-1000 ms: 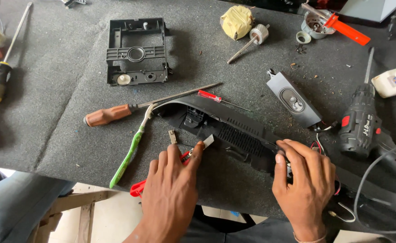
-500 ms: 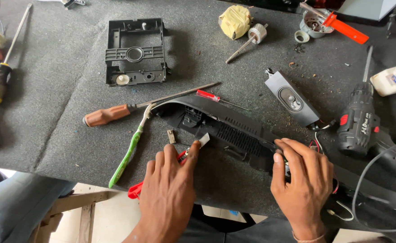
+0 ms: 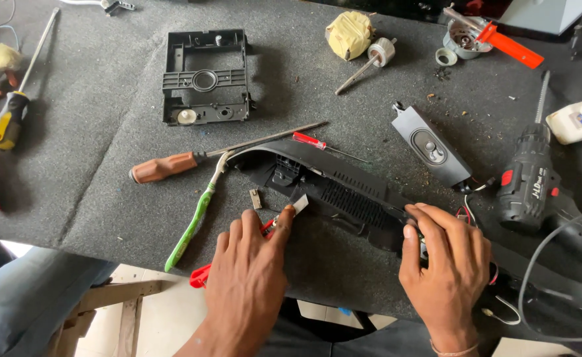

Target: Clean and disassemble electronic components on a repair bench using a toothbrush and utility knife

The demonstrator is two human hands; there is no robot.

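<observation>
Gripping the black plastic housing (image 3: pixel 344 192): right hand (image 3: pixel 446 264); left hand (image 3: pixel 251 277) holds a blade.

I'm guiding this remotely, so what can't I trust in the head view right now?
- The tool under the left hand: only its small pale tip and a red handle end show.
- The black plastic housing: the right hand covers its near end.
- The cordless drill: its base and cables run off the right edge.

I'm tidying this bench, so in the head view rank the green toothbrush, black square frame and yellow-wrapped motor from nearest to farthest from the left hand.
From the left hand:
1. Green toothbrush, just to its left.
2. Black square frame, farther up the mat.
3. Yellow-wrapped motor, top, right of the frame.
</observation>
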